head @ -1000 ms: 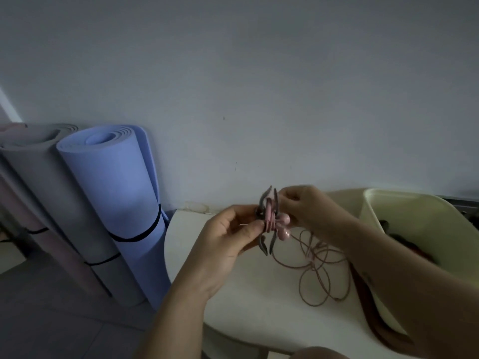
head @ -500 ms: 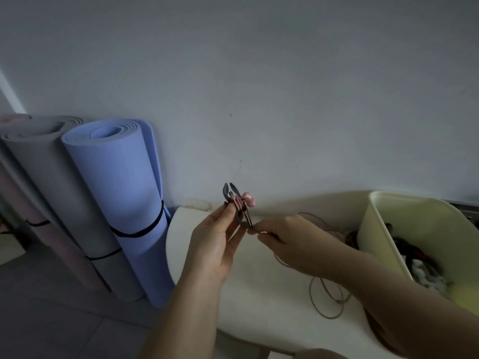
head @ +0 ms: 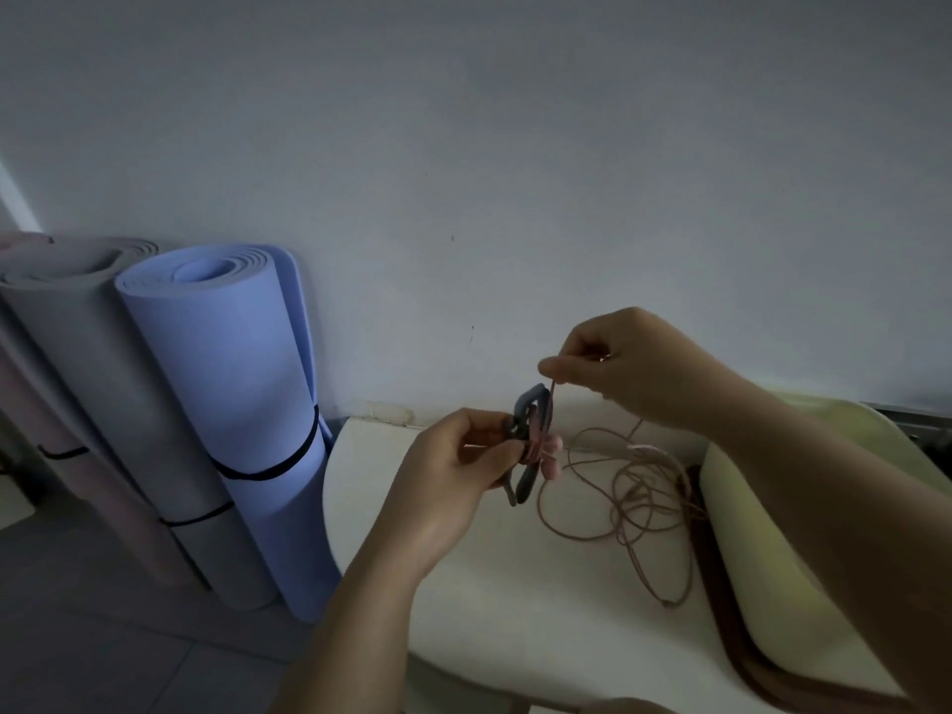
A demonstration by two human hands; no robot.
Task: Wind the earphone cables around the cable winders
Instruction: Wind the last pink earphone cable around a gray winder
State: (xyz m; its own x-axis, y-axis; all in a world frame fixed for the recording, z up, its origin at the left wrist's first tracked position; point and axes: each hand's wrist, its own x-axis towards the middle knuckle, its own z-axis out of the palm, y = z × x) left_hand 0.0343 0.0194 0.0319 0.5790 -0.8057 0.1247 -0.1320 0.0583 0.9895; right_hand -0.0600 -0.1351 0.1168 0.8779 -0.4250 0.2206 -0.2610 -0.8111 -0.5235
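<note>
head view: single camera, dim light
left hand [head: 447,479]: raised above the table, fingers curled in, thumb and fingertips pinching the middle of the dark grey plastic cable winder [head: 526,484]
cable winder: held roughly upright in the air over the table's far-left part; prongs stick out above and below the grip; a few pink turns sit round its waist
right hand [head: 636,368]: higher and to the right of the winder, thumb and forefinger pinched narrow on the thin pink earphone cable [head: 636,489], other fingers folded
cable: one strand runs from the right-hand pinch down to the winder; the rest lies in loose tangled loops on the table, right of the winder
pink earbuds [head: 554,458]: hanging just beside the winder, right side
rounded white table [head: 515,584]: against the pale wall [head: 463,146]
pale yellow plastic tub [head: 762,533]: on the table at right, contents hidden by the right forearm
brown strap [head: 721,584]: lies along the tub's left side
rolled blue foam mat [head: 232,378]: upright on the floor, left of the table, black band round it
rolled grey foam mat [head: 92,353]: just beside the blue one, further left
</note>
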